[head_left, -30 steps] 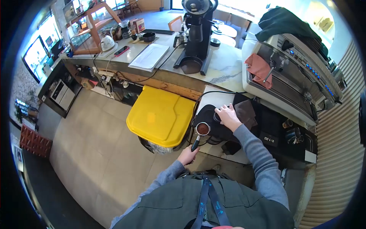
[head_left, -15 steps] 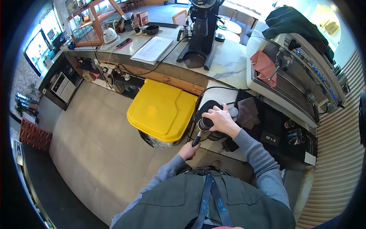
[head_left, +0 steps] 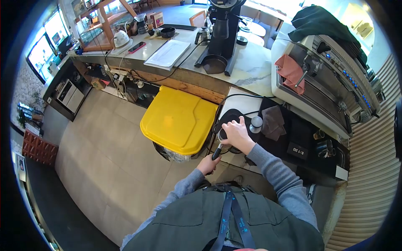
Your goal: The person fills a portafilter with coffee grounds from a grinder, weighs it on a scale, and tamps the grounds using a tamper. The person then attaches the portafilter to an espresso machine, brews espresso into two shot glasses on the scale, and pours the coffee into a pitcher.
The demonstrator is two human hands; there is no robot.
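Observation:
My left hand (head_left: 207,165) is wrapped round the black handle of a portafilter (head_left: 217,151), below the counter's edge. Over the portafilter's basket, my right hand (head_left: 235,134) grips a dark round tool that its fingers mostly hide. Just right of my right hand stands a tamper (head_left: 256,122) with a round silver top. A black mat (head_left: 231,115) lies under and behind my right hand. Brown cloths (head_left: 273,122) are on the dark surface to the right, near a small scale (head_left: 296,150) with lit digits.
A yellow-lidded bin (head_left: 179,119) stands left of my hands. Beyond are a black grinder (head_left: 222,37) and papers (head_left: 167,54) on the marble counter. An espresso machine (head_left: 318,79) with a pink cloth (head_left: 289,74) fills the right. Metal cups (head_left: 325,149) stand near the right edge.
My right hand has turned and shifted slightly over the portafilter, its fingers now more upright. The tamper beside it shows more fully. My left hand has barely moved.

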